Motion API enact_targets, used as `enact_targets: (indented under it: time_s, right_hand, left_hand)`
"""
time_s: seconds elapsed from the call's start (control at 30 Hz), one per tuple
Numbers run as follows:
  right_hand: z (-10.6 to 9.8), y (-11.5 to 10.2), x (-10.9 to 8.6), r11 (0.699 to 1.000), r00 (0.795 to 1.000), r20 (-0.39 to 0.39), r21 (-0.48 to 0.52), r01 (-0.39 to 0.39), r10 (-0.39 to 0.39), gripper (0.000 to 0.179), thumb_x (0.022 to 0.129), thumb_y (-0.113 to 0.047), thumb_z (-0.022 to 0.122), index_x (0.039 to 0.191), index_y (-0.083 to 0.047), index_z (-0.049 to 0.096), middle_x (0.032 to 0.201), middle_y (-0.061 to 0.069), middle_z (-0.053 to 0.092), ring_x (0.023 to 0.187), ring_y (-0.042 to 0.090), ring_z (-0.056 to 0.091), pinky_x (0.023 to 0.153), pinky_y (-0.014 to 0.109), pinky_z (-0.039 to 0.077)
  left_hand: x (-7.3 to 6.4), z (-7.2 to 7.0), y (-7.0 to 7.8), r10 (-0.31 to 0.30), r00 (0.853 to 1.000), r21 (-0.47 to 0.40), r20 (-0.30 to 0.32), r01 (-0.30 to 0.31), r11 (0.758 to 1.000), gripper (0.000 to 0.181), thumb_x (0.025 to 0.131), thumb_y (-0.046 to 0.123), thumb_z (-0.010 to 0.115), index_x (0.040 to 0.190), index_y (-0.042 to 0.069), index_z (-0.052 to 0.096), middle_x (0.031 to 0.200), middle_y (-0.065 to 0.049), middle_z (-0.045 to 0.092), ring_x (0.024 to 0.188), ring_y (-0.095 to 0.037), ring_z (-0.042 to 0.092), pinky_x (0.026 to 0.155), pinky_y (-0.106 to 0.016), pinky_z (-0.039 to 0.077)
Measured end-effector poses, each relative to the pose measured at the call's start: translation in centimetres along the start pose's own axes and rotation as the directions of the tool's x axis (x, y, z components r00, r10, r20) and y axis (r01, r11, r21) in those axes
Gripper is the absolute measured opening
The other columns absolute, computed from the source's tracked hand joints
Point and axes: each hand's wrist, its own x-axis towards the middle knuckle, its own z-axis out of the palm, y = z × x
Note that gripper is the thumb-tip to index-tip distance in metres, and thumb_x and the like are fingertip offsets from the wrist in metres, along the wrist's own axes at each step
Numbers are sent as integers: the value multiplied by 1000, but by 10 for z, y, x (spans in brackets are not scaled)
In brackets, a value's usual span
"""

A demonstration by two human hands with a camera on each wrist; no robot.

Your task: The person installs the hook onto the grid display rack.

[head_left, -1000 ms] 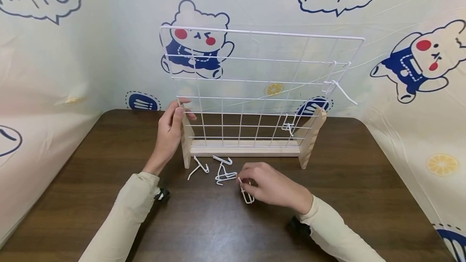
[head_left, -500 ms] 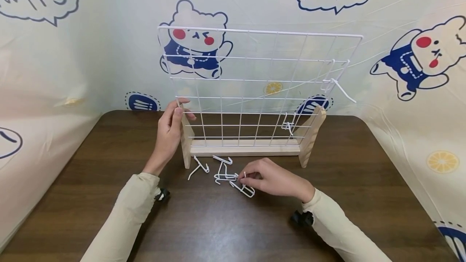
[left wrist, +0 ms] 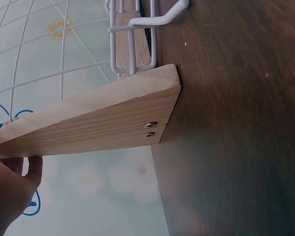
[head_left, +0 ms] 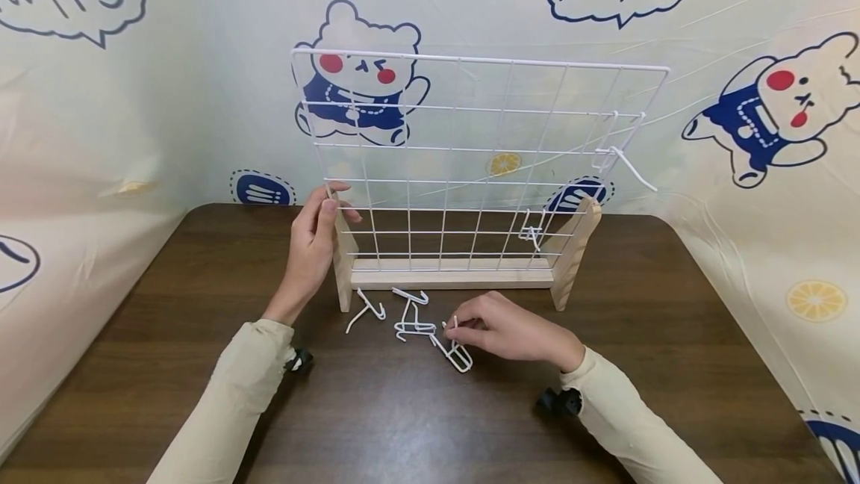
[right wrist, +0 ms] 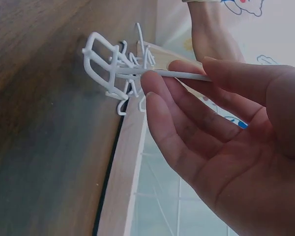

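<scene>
A white wire grid rack (head_left: 470, 59) stands in a wooden base, leaning back. My left hand (head_left: 312, 237) grips the top of its left wooden side piece (head_left: 344, 275), thumb in front and fingers behind. In the left wrist view that side piece (left wrist: 113, 118) shows two screws. My right hand (head_left: 507, 327) pinches the straight arm of a white wire hook (head_left: 461, 358) between thumb and fingers, just in front of the rack. The right wrist view shows the hook's looped back frame (right wrist: 99, 59) pointing away from the palm. Loose hooks (head_left: 416, 328) lie just left of it.
Another loose hook (head_left: 369, 307) lies by the left foot of the rack. Two hooks hang on the grid: one high at the right edge (head_left: 634, 169), one lower (head_left: 531, 233). The right wooden side piece (head_left: 579, 249) stands upright on the brown table (head_left: 376, 424).
The right hand has shifted slightly right and away from me, turning the hook so its loop frame lies differently. The left hand keeps its grip on the rack's side.
</scene>
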Motion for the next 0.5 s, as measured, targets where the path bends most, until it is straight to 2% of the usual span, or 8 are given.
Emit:
enact_targets:
  time_s: [0.13, 0.3, 0.4, 0.5]
  right_hand:
    - [-5, -3, -2, 1000, 1000, -7, -17, 2, -2, 19, 100, -15, 62, 82, -11, 69, 70, -15, 52, 60, 6, 47, 56, 22, 41]
    - [-13, -6, -5, 999, 1000, -29, -39, -7, 6, 17, 100, -16, 62, 87, -14, 72, 77, -10, 64, 64, 5, 51, 60, 25, 45]
    - [-17, -9, -7, 999, 999, -42, -36, -26, 25, 17, 101, -19, 61, 89, -17, 73, 81, -8, 67, 68, 4, 53, 63, 24, 46]
    - [-22, -12, -9, 999, 997, -67, -29, -37, 35, 16, 101, -20, 61, 93, -20, 74, 86, -9, 69, 72, 2, 55, 67, 23, 47]
  left_hand:
    - [0, -1, -1, -1, 1000, -1, 3, 1, 1000, 32, 107, 6, 36, 130, -11, 51, 92, -33, 60, 91, -46, 61, 84, -29, 49]
    - [-1, -1, 0, -7, 1000, -1, 1, 7, 1000, 32, 107, 6, 36, 130, -11, 52, 91, -30, 61, 91, -43, 62, 84, -28, 49]
    - [-1, 0, -1, -5, 1000, -8, 5, 5, 1000, 32, 107, 6, 36, 130, -12, 50, 92, -34, 60, 91, -45, 61, 85, -28, 49]
    - [-1, -1, -7, -4, 1000, -9, 4, 4, 1000, 33, 108, 8, 36, 130, -12, 50, 92, -33, 60, 91, -43, 62, 85, -30, 49]
